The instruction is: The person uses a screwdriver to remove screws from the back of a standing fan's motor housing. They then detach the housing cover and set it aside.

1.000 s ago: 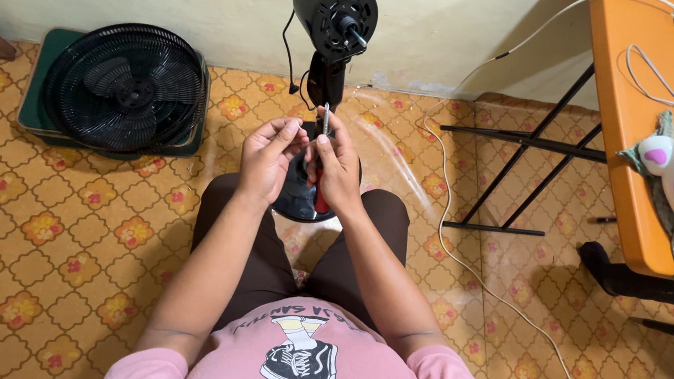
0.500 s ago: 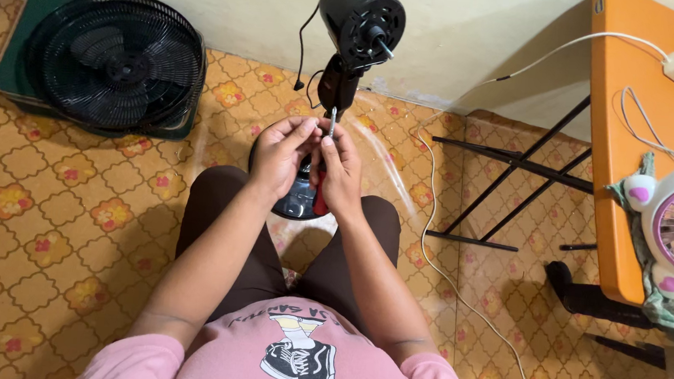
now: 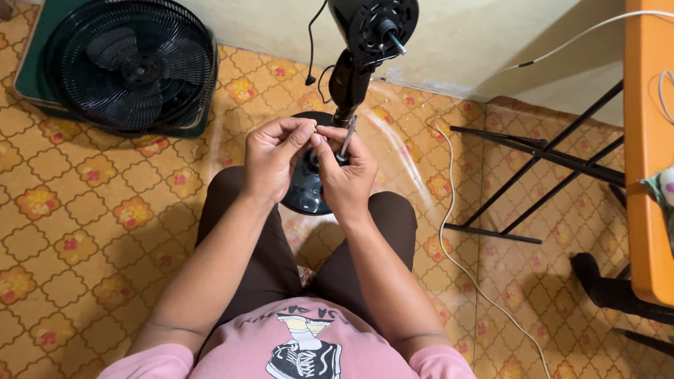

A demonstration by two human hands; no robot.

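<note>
A person sits on the tiled floor (image 3: pixel 63 255) with both hands held up close together in front of a black stand fan (image 3: pixel 368 21) that has no blades or cage on it. The right hand (image 3: pixel 346 178) has its fingers closed around a thin silver screwdriver (image 3: pixel 347 136), which points up. The left hand (image 3: pixel 273 155) has its fingers pinched shut at the tips, right next to the right hand; what they pinch is too small to see. The fan's round black base (image 3: pixel 304 195) sits on the floor between the knees, partly hidden behind the hands. A black box fan (image 3: pixel 129 61) lies flat on the floor to the left. An orange desk (image 3: pixel 656 160) stands on the right, and a white cord (image 3: pixel 462 249) runs across the floor near it.
</note>
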